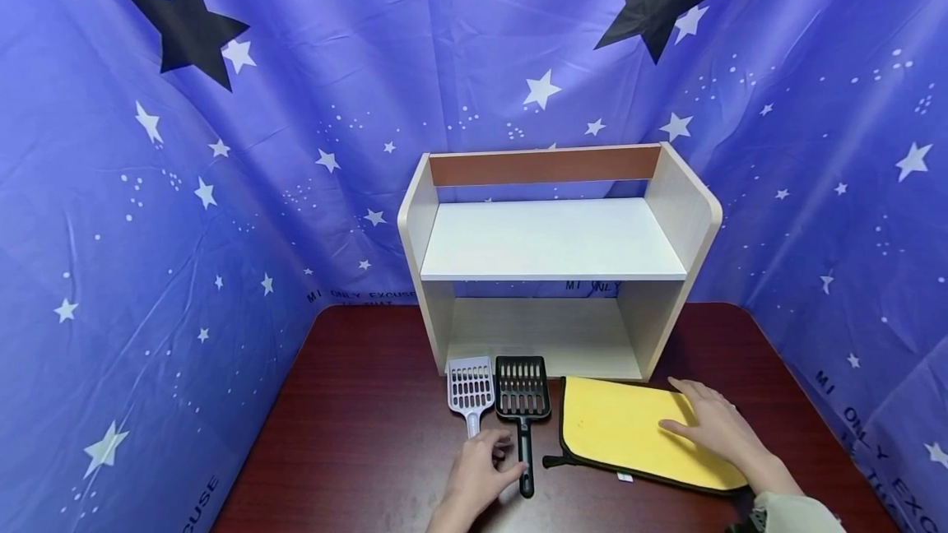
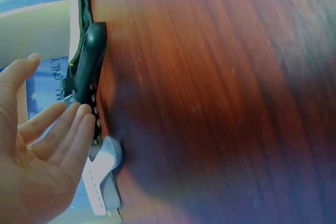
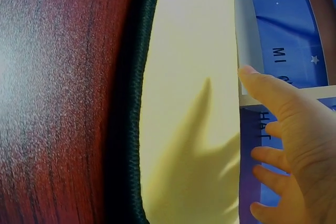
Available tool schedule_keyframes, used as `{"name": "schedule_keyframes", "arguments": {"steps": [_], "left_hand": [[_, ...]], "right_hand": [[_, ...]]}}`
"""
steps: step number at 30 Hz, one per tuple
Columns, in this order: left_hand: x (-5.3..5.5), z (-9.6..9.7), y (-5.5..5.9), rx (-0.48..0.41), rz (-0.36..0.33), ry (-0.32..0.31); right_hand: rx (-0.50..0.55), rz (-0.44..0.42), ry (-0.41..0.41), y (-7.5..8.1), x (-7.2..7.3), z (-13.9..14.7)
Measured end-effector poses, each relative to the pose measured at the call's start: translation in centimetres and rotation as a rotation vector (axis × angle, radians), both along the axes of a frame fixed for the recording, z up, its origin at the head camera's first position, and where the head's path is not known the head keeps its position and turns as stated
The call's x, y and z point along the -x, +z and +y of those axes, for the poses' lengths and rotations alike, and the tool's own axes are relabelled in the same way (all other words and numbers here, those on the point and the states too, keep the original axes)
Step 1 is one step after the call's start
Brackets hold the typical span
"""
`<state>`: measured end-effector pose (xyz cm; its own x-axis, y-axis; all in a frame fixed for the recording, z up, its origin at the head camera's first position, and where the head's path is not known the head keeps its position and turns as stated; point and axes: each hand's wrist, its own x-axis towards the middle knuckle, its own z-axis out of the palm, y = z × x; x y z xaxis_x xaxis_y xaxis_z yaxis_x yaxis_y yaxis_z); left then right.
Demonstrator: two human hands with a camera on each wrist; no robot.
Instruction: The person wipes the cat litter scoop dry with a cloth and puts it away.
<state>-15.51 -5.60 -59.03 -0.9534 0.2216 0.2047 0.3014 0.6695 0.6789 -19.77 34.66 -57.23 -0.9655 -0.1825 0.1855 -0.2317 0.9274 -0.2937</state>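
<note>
Two slotted litter scoops lie side by side on the table: a pale grey litter scoop on the left and a black litter scoop on the right. My left hand is over the grey handle's lower end, its thumb close to the black handle; in the left wrist view its fingers are loosely extended, holding nothing. A yellow cloth with black edging and a small loop lies flat to the right of the scoops. Over its right part my right hand is spread, casting a shadow on it, with nothing gripped.
Behind the scoops and cloth stands a two-level wooden shelf with side panels, its front edge near the scoop heads. The dark red table meets a blue star-patterned curtain at the back and sides.
</note>
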Motion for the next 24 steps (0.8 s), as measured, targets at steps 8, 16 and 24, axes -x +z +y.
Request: {"name": "schedule_keyframes", "arguments": {"steps": [8, 16, 24], "left_hand": [[0.2, 0.9, -0.9, -0.074, -0.028, 0.008], [0.3, 1.5, -1.5, -0.140, -0.111, 0.044], [0.4, 2.0, -1.5, -0.098, -0.107, 0.116]], "right_hand": [[0.020, -0.006, 0.001, -0.4, 0.1, -0.3], [0.047, -0.050, -0.017, -0.6, 0.4, -0.9], [0.040, -0.075, -0.047, -1.0, 0.7, -1.3]]}}
